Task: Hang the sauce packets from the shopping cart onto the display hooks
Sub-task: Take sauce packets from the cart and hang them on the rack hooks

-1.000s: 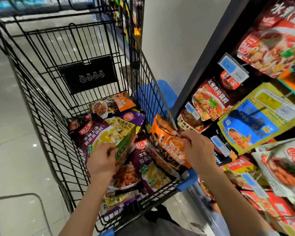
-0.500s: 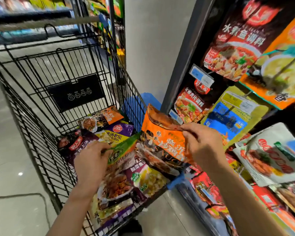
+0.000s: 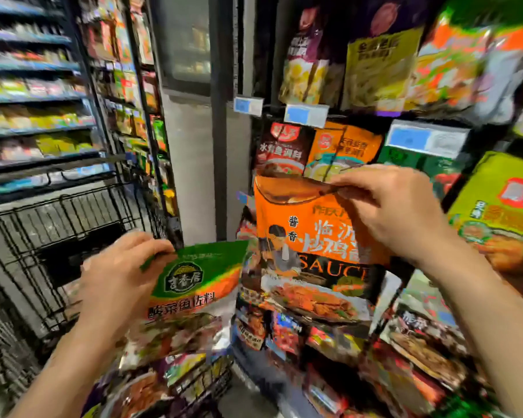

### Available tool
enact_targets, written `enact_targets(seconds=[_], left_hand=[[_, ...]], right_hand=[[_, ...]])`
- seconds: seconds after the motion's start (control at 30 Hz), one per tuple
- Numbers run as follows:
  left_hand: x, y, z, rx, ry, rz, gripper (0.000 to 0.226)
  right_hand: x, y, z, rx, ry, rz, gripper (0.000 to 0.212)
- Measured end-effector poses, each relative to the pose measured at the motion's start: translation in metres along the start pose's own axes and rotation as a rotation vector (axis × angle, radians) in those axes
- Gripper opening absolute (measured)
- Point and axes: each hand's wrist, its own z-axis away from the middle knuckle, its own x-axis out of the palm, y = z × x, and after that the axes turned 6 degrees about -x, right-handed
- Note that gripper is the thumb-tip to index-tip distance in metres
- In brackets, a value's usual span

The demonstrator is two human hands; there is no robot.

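**Two packets up, one per hand**

Right hand (image 3: 395, 212) pinching top edge of orange sauce packet (image 3: 311, 236), up before display rack (image 3: 299, 146). Left hand (image 3: 118, 276) gripping green sauce packet (image 3: 193, 285) by its top corner, above shopping cart (image 3: 58, 224).

Bright indoor light; heavy motion blur, wide-angle warping at edges.

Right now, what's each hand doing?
Left hand: pinches the green sauce packet by its top.
Right hand: pinches the orange sauce packet by its top.
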Motion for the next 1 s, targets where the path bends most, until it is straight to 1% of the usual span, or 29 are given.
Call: enact_targets(seconds=[0.07,0.13,0.23,0.3,0.37,0.43,0.57,0.7,0.77,0.83,0.9,1.0], left_hand=[[0.005,0.031,-0.005,0.093,0.01,0.053,0.035],[0.014,0.062,-0.007,0.141,-0.01,0.171,0.037],[0.026,0.113,-0.011,0.213,-0.052,0.408,0.025],[0.033,0.148,-0.016,0.269,-0.072,0.544,0.022],[0.039,0.181,-0.022,0.317,-0.076,0.656,0.025],[0.043,0.212,-0.029,0.359,-0.08,0.74,0.021],[0.05,0.263,-0.048,0.448,-0.073,0.835,0.022],[0.057,0.304,-0.074,0.549,-0.071,0.923,0.026],[0.061,0.32,-0.087,0.563,-0.073,0.973,0.021],[0.064,0.331,-0.098,0.566,-0.07,1.032,0.022],[0.065,0.34,-0.106,0.592,-0.053,1.074,0.028],[0.06,0.349,-0.117,0.637,-0.03,1.08,0.032]], right_hand=[[-0.045,0.014,0.017,-0.003,-0.01,0.061,0.03],[-0.084,0.027,0.035,0.025,0.005,0.12,0.031],[-0.136,0.036,0.06,0.058,0.01,0.221,0.03],[-0.168,0.038,0.076,0.053,0.018,0.346,0.026],[-0.197,0.039,0.092,0.086,0.026,0.46,0.025],[-0.224,0.04,0.106,0.125,0.039,0.557,0.024],[-0.277,0.037,0.123,0.242,0.043,0.647,0.029],[-0.318,0.037,0.121,0.352,0.112,0.671,0.029],[-0.331,0.04,0.118,0.42,0.155,0.714,0.029],[-0.34,0.044,0.115,0.458,0.208,0.752,0.025],[-0.345,0.047,0.109,0.474,0.259,0.778,0.017],[-0.352,0.057,0.098,0.525,0.331,0.809,0.015]])
